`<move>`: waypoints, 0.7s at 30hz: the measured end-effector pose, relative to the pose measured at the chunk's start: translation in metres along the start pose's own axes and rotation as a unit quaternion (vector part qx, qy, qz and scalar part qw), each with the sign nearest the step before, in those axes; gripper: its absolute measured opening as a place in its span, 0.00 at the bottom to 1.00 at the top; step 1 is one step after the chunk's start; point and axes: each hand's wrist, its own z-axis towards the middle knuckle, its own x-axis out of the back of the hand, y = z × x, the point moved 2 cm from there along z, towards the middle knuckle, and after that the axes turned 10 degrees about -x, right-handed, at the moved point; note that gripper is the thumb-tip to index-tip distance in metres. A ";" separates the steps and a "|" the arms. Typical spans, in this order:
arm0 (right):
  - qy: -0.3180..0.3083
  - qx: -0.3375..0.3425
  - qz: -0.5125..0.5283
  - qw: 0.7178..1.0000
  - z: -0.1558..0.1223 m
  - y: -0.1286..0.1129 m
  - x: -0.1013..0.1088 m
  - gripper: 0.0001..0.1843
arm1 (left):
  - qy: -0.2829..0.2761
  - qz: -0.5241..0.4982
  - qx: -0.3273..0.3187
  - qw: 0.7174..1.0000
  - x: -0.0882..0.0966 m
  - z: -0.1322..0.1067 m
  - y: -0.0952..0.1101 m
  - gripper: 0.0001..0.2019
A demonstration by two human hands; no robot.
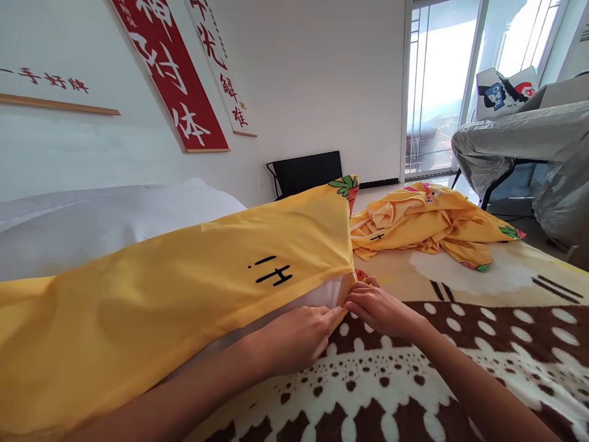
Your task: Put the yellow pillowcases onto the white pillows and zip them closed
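A yellow duvet cover point(193, 282) with black marks and a strawberry print lies stretched across the bed, with a white quilt point(317, 296) showing at its open edge. My left hand point(299, 334) rests at that opening, fingers closed on the lower edge of the yellow cover. My right hand point(375, 307) pinches the corner of the cover just to the right of the opening, fingers pressed together. The two hands almost touch.
A brown and cream patterned blanket point(414, 374) covers the bed under my arms. A crumpled yellow pillowcase or sheet point(427, 221) lies further back. White bedding point(92, 221) is at the left. A covered chair point(529, 147) and glass doors point(437, 86) stand at the right.
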 end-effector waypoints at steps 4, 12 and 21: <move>0.161 -0.068 0.094 0.980 0.002 -0.006 -0.003 0.15 | -0.048 -0.051 0.146 0.987 -0.013 -0.023 0.009 0.16; 0.029 -0.397 0.057 0.916 0.041 0.011 -0.026 0.06 | -0.058 -0.038 0.123 0.990 -0.010 -0.009 0.017 0.13; 0.006 -0.350 0.328 0.877 0.029 0.015 -0.031 0.25 | -0.044 -0.089 0.082 0.992 -0.020 0.034 -0.001 0.21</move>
